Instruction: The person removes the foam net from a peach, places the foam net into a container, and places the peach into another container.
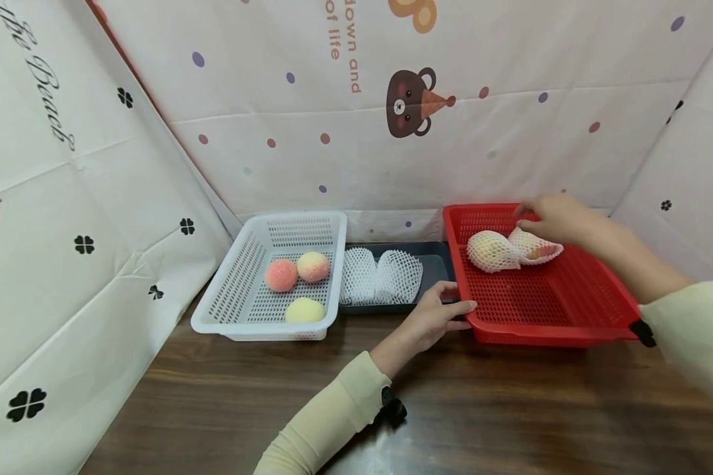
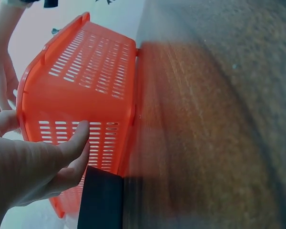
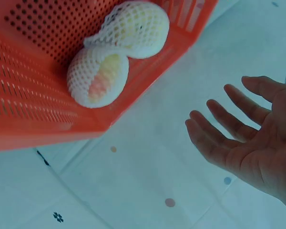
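1. Printed cloth [image 1: 356,158] backs a dark wooden desk [image 1: 214,396], where a white basket [image 1: 243,328], a dark tray [image 1: 436,267] and a red basket [image 1: 546,334] stand in a row.
2. Left hand [image 1: 430,315]: it grips the near left corner of the red basket, thumb at the rim and fingers along the outer wall, probably to steady it.
3. Right hand [image 3: 257,131]: fingers spread and loosely bent, holding nothing; the wrist view shows it apart from the fruit, so the nets need no support from it.
4. Two netted fruits [image 1: 493,251] lie touching inside the red basket, toward its far side; the foam sleeves likely cushion them and check rolling.
5. Three bare fruits [image 1: 281,275], pink and yellow, sit in the white basket, whose raised walls would contain them.
6. Two white foam nets [image 1: 398,277] lie side by side in the tray between the baskets, a spot seemingly chosen for easy reach.
7. Wood grain shows along the desk's near part; bears, dots, clovers and lettering decorate the creased cloth.
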A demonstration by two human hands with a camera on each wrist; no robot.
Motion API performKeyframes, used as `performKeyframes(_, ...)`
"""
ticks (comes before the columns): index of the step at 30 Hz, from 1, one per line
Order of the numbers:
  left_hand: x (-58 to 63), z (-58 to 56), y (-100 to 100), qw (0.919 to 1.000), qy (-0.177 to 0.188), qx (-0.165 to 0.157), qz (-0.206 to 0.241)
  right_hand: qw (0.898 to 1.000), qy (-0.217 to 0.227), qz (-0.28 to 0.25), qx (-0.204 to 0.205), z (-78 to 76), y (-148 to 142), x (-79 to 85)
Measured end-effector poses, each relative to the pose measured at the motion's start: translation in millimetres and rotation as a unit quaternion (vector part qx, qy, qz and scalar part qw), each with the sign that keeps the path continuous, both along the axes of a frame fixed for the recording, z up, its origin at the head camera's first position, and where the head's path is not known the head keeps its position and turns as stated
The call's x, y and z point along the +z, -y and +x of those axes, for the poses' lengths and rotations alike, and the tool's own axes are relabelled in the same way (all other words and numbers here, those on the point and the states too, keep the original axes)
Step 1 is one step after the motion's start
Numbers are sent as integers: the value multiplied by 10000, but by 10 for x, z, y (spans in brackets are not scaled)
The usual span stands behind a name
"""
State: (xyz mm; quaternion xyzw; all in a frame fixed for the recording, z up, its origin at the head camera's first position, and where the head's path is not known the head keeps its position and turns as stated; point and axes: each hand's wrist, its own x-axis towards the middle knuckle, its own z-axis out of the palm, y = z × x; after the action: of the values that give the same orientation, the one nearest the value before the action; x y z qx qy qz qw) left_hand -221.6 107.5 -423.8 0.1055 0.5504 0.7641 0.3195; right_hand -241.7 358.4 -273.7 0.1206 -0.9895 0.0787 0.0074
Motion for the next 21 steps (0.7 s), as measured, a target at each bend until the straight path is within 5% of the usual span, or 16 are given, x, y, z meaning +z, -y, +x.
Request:
performKeyframes(7,8,5,9,10000,3,9,-46,9987,503,-87,8,-320,-21,2)
performKeyframes(21,-32,-15,22,10000,-38,-57,39,9820,1832,-455,-3,-896,0,-514)
